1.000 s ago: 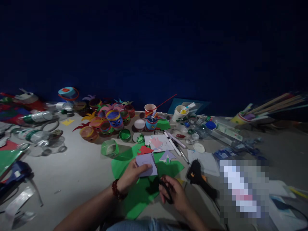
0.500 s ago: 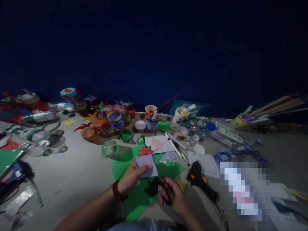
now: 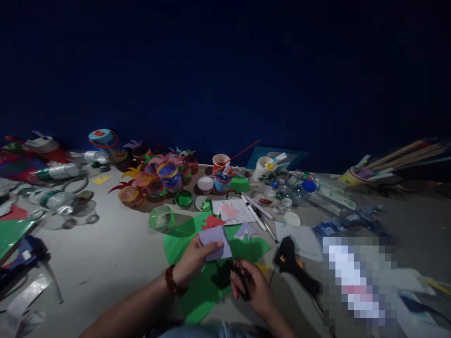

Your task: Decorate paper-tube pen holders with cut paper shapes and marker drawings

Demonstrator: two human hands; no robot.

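Observation:
Between the thumb and fingers of my left hand [image 3: 197,256] is a piece of purple paper [image 3: 216,238], held over a large green sheet [image 3: 200,295]. My right hand [image 3: 250,284] grips black-handled scissors [image 3: 243,287] just right of and below the purple paper; their blades are hard to make out near its lower right edge. A purple offcut [image 3: 245,230] and a red paper piece [image 3: 212,221] lie beyond my hands on the green sheet.
Decorated cups [image 3: 169,176] stand at the back left. A black glue gun [image 3: 294,265] lies right of my right hand. Markers [image 3: 255,211] rest on white paper. Plastic bottles [image 3: 58,201] lie on the left, and a green container [image 3: 161,218] stands nearer the middle.
My right hand and the scissors have shifted very slightly left, and the blades show less beside the purple paper. My left hand and the paper have hardly moved.

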